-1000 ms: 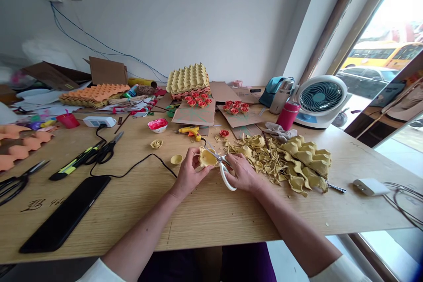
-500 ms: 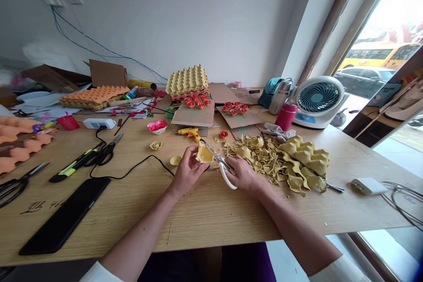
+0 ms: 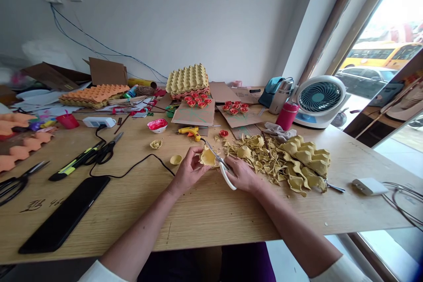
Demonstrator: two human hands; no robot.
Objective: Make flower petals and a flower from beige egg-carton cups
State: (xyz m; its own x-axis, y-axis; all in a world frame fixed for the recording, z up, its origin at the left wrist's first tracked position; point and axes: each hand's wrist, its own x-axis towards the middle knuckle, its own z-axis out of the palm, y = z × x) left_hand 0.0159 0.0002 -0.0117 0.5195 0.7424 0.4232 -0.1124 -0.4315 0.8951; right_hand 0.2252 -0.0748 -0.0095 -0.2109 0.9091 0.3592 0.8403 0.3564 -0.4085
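Between the thumb and fingers of my left hand (image 3: 188,170) is a yellow egg carton cup (image 3: 208,157) with a ragged rim, its hollow facing me. My right hand (image 3: 242,173) is closed on white-handled scissors (image 3: 227,178), whose blades lie at the cup's right edge. Left of my left hand, a small trimmed cup (image 3: 176,159) and a yellow paper rose (image 3: 156,144) rest on the table. Torn carton scraps (image 3: 264,154) are heaped just beyond my right hand. A yellow glue gun (image 3: 189,132) lies behind the cup.
A cut egg carton piece (image 3: 307,154) sits right of the scraps. Red paper flowers (image 3: 198,100) stand on cardboard at the back, near a bowl of red paint (image 3: 157,126). Black scissors (image 3: 105,152), a utility knife (image 3: 74,163) and a black phone (image 3: 66,216) lie left. A fan (image 3: 320,99) stands right.
My left hand and the cup have shifted slightly to the right, and the cup has turned a little against the scissor blades. My right hand stays nearly in place.
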